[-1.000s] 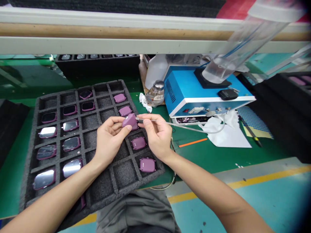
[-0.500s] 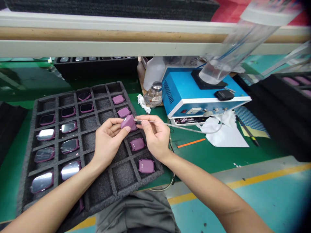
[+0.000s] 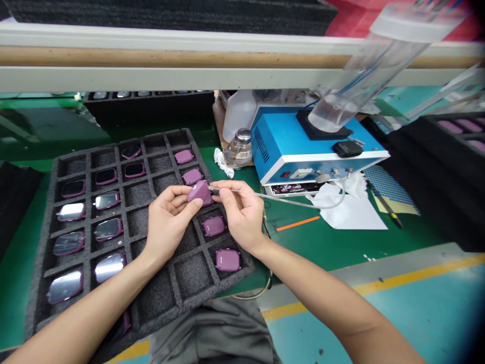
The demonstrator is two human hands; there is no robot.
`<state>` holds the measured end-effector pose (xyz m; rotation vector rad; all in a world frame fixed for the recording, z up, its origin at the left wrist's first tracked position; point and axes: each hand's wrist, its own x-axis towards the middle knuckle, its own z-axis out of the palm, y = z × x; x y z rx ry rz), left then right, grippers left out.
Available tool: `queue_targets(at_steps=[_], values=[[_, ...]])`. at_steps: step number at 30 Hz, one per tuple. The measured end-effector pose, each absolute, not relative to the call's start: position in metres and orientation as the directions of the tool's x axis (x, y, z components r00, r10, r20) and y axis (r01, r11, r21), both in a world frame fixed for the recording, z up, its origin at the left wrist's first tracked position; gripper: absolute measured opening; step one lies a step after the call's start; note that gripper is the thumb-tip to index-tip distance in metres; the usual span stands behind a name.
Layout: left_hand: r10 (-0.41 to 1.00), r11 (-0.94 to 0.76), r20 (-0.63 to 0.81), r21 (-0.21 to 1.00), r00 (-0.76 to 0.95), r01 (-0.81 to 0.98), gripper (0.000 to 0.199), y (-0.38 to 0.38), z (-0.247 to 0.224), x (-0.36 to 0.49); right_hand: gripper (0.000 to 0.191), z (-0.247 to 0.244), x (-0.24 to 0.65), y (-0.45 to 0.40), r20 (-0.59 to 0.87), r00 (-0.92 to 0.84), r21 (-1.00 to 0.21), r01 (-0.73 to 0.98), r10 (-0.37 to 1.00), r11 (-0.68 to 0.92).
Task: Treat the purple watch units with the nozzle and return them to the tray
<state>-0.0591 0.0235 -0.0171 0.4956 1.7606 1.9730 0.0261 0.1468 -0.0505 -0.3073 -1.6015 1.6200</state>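
Note:
My left hand pinches a purple watch case between thumb and fingers, tilted above the foam tray. My right hand is closed on a slim nozzle with a clear tube, its tip against the right edge of the case. The tube curves off to a blue control box. Below both hands lies the dark grey foam tray, divided into square cells. Purple cases sit in its right column, and watches with dark or shiny screens fill cells on the left.
A clear cylinder leans on the blue box. Left of the box are a glass bottle with a metal cap and crumpled tissue. An orange stick and white paper lie right. A shelf beam crosses above.
Both hands keep nearly the same pose, with the nozzle tip still at the watch case's edge. The view shifts very slightly.

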Motion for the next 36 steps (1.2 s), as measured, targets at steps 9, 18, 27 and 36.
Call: queue_targets(at_steps=[9,18,27,36], values=[[0.553,-0.097,-0.02,0.991,-0.833,-0.088,0.035,0.022,-0.018,-0.059,0.019,-0.051,0.027,0.147,0.358,-0.641,-0.92,-0.365,0.679,0.14],[0.543,-0.06,-0.027,0.996,-0.84,-0.071,0.034,0.022,-0.012,-0.056,0.02,-0.049,0.028,0.145,0.377,-0.622,-0.912,-0.379,0.686,0.157],[0.528,0.321,0.275,0.811,-0.803,0.489,0.025,0.071,-0.006,-0.162,0.019,-0.047,0.031,0.141,0.375,-0.619,-0.916,-0.361,0.69,0.174],[0.511,0.669,0.228,0.5,-0.829,0.55,0.036,0.104,-0.015,-0.233,0.021,-0.049,0.032,0.143,0.356,-0.648,-0.927,-0.338,0.673,0.165]])
